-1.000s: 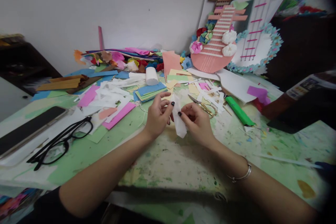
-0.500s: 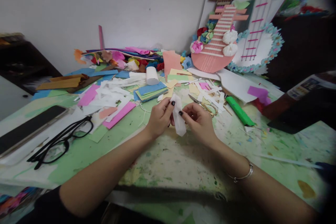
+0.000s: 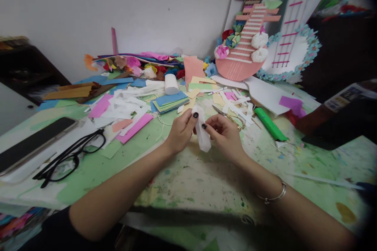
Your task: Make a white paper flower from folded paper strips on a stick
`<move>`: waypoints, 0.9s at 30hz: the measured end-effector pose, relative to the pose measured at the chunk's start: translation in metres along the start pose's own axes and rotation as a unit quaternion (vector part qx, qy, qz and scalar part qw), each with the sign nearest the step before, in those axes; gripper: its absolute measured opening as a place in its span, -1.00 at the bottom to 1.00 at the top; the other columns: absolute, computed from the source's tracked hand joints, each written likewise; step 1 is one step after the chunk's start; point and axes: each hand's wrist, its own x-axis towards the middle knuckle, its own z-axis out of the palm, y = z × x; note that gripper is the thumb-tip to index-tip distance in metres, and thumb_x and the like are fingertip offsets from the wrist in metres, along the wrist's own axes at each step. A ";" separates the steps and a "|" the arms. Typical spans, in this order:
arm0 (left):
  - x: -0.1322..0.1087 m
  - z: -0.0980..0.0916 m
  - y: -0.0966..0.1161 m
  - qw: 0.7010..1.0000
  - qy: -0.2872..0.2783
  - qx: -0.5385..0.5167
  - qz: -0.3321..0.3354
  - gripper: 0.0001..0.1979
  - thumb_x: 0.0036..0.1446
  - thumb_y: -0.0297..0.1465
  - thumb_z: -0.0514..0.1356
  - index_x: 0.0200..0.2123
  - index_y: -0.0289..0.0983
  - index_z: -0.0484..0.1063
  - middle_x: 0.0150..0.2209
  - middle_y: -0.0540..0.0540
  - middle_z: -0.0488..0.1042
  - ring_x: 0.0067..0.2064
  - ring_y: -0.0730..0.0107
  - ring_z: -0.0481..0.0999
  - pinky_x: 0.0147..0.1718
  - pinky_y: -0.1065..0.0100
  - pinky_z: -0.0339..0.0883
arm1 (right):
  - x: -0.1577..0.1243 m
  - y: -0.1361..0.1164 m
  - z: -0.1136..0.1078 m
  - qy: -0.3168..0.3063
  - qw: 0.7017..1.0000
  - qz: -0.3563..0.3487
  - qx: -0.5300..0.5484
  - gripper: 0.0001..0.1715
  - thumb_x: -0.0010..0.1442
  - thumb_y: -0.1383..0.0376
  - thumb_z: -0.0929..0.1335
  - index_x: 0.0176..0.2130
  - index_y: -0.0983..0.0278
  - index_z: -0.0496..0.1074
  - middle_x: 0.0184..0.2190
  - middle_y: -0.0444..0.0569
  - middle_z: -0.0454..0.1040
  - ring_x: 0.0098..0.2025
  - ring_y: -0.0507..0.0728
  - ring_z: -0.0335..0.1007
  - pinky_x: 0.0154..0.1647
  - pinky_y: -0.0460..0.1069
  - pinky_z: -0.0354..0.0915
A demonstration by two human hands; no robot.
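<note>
Both hands met above the middle of the bench (image 3: 191, 180), sharing a small piece of white paper (image 3: 203, 135) held upright just clear of the paint-flecked surface. The left hand (image 3: 181, 131) had its grip closed on the paper's upper left edge, thumb and forefinger pinched together. The right hand (image 3: 225, 135) had its grip closed on the opposite edge, fingers curled in behind the sheet; a bracelet (image 3: 272, 196) sat on that wrist.

Just beyond the right hand lay a pair of scissors (image 3: 231, 117) among white paper strips, and farther right a green marker (image 3: 269, 124). Behind the left hand was a stack of coloured sheets (image 3: 171, 101), with a white roll (image 3: 171, 84) standing beyond it. A pink strip (image 3: 134, 128) lay to the left of the hands. Well apart at the left edge rested black spectacles (image 3: 70, 157) and a dark phone (image 3: 35, 141). A pink paper guitar (image 3: 244, 53) leaned against the wall at the back right.
</note>
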 end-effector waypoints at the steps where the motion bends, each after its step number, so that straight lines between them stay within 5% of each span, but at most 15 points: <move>1: 0.001 0.000 0.001 1.000 0.011 -0.024 -0.002 -0.63 0.19 -0.06 0.10 -0.35 -0.25 0.40 -0.50 0.01 0.42 -0.54 0.52 0.37 -0.57 0.48 0.22 | 0.000 0.000 0.001 -0.004 1.000 0.006 0.013 -0.82 0.11 0.20 0.37 -0.38 0.27 0.36 -0.52 -0.14 0.38 -0.54 -0.03 0.22 -0.54 -0.09 0.15; 5: 0.007 0.002 0.008 0.971 -0.004 -0.221 -0.087 -0.60 0.22 -0.10 0.06 -0.18 -0.30 0.49 -0.27 -0.14 0.55 -0.22 0.29 0.52 -0.27 0.37 0.37 | 0.000 -0.002 0.003 -0.030 0.997 0.026 0.066 -0.82 0.10 0.20 0.38 -0.39 0.27 0.35 -0.54 -0.17 0.35 -0.55 -0.05 0.19 -0.57 -0.11 0.11; 9: 0.009 0.001 0.013 0.925 -0.025 -0.340 -0.167 -0.65 0.22 -0.22 0.06 -0.18 -0.33 0.51 -0.27 -0.17 0.58 -0.14 0.22 0.54 -0.19 0.32 0.38 | 0.000 -0.002 0.004 -0.038 0.995 0.036 0.089 -0.81 0.08 0.21 0.38 -0.40 0.28 0.34 -0.52 -0.16 0.37 -0.55 -0.05 0.19 -0.57 -0.11 0.12; 19: 0.004 0.006 0.020 0.895 -0.020 -0.389 -0.216 -0.58 0.34 -0.30 -0.10 -0.27 -0.40 0.49 -0.38 -0.19 0.56 -0.34 0.34 0.55 -0.33 0.37 0.40 | 0.000 0.002 0.004 -0.045 0.997 0.017 0.068 -0.82 0.09 0.22 0.38 -0.40 0.28 0.35 -0.51 -0.15 0.38 -0.52 -0.03 0.19 -0.52 -0.10 0.12; 23: 0.003 0.009 0.018 0.898 -0.025 -0.394 -0.195 -0.64 0.27 -0.23 0.05 -0.28 -0.41 0.48 -0.39 -0.19 0.55 -0.33 0.32 0.55 -0.27 0.34 0.41 | 0.000 0.005 0.005 -0.037 0.998 0.020 0.046 -0.83 0.10 0.22 0.37 -0.36 0.29 0.37 -0.51 -0.15 0.37 -0.51 -0.03 0.18 -0.51 -0.10 0.10; 27: 0.001 0.014 0.015 0.904 -0.015 -0.388 -0.180 -0.87 0.13 -0.41 0.21 -0.31 -0.38 0.46 -0.41 -0.14 0.54 -0.31 0.35 0.54 -0.24 0.37 0.38 | -0.002 0.006 0.006 -0.021 0.999 0.022 0.015 -0.81 0.10 0.21 0.37 -0.35 0.29 0.38 -0.50 -0.13 0.40 -0.49 -0.01 0.21 -0.49 -0.09 0.12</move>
